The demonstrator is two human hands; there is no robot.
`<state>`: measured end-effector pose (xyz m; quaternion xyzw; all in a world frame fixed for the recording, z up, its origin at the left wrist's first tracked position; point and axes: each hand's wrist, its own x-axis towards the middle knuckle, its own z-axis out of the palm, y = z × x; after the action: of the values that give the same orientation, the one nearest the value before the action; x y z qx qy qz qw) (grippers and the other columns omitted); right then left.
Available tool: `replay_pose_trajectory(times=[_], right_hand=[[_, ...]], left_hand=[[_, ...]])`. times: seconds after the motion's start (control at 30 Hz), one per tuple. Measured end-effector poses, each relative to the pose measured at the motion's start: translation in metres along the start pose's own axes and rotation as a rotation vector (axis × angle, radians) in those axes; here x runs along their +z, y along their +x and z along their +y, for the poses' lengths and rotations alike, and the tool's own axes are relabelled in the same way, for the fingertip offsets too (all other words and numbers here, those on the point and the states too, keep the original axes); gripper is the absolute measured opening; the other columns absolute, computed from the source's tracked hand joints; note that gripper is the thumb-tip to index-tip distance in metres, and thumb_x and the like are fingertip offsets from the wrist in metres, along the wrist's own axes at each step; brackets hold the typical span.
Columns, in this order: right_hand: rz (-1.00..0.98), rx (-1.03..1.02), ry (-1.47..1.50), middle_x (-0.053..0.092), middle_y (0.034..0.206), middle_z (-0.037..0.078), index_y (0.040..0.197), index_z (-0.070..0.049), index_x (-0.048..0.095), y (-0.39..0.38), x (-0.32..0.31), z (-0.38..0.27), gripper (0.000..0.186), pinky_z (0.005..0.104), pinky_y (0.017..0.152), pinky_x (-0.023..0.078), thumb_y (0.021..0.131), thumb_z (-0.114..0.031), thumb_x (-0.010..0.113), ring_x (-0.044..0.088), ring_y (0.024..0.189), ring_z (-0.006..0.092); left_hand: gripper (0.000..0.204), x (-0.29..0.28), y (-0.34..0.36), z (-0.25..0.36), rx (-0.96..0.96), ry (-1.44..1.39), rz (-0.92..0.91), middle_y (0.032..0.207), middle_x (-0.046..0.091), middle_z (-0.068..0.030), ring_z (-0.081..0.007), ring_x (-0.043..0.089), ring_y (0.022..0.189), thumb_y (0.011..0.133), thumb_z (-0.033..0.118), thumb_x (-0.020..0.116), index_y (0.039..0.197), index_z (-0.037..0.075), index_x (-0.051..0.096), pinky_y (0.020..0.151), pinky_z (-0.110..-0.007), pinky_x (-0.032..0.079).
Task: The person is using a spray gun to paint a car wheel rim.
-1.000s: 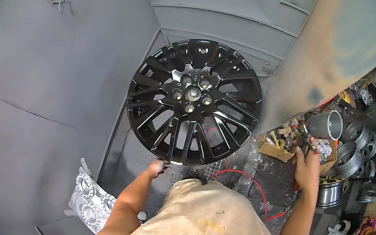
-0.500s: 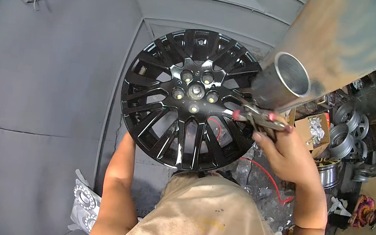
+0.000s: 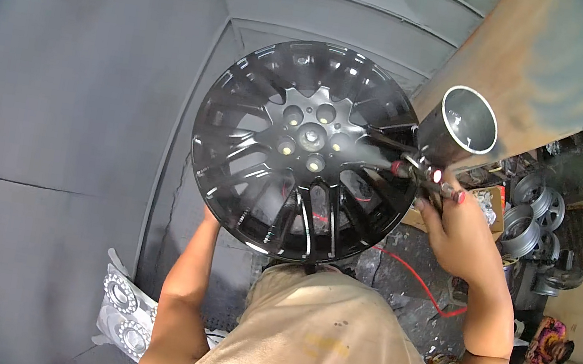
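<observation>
A glossy black alloy wheel (image 3: pixel 247 224) with many spokes faces up in front of me, its bolt holes ringing the hub. My right hand (image 3: pixel 461 234) is closed around a spray gun (image 3: pixel 425 173) at the wheel's right edge. An open metal cup (image 3: pixel 434 135) with glossy liquid inside sits above the gun. From the nozzle, pale mist spreads leftward over the hub and spokes. My left hand (image 3: pixel 209 221) is under the wheel's lower left edge; its fingers are hidden, so their grip does not show.
Grey walls (image 3: pixel 77 105) rise at left and ahead, and a brownish panel (image 3: pixel 543 61) slants in at upper right. A red hose (image 3: pixel 413 275) crosses the floor. Silver wheels (image 3: pixel 521 231) and a cardboard box (image 3: pixel 494 212) stand at right. Another person (image 3: pixel 550 343) is at far right.
The wheel has turned slightly counterclockwise. My right hand and the spray gun have shifted a little right in the picture, and the mist over the wheel is much thicker. The view has tilted slightly.
</observation>
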<state>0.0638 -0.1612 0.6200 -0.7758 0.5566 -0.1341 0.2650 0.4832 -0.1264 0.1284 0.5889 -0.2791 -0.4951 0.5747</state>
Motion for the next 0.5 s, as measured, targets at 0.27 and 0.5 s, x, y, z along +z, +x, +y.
replay_pose_trajectory(times=[0.27, 0.5], right_hand=[[-0.055, -0.218, 0.252, 0.061, 0.105, 0.027, 0.119, 0.004, 0.055, -0.004, 0.001, -0.012, 0.028, 0.0454, 0.084, 0.048, 0.092, -0.003, 0.058, 0.059, 0.097, 0.0475], [0.072, -0.147, 0.033, 0.063, 0.1, 0.027, 0.114, 0.002, 0.057, -0.003, -0.009, 0.01, 0.024, 0.0492, 0.082, 0.049, 0.093, -0.007, 0.061, 0.06, 0.098, 0.0468]], left_hand=[[0.029, 0.074, -0.139, 0.014, -0.166, -0.029, 0.19, 0.103, 0.068, -0.0051, -0.0187, 0.066, 0.091, 0.099, 0.024, 0.057, 0.119, 0.003, 0.064, 0.079, -0.036, 0.054], [0.027, 0.085, -0.187, 0.004, -0.462, 0.383, -0.429, 0.105, 0.073, -0.0111, -0.0199, 0.067, 0.094, 0.095, 0.022, 0.066, 0.111, 0.0, 0.069, 0.085, -0.034, 0.053]])
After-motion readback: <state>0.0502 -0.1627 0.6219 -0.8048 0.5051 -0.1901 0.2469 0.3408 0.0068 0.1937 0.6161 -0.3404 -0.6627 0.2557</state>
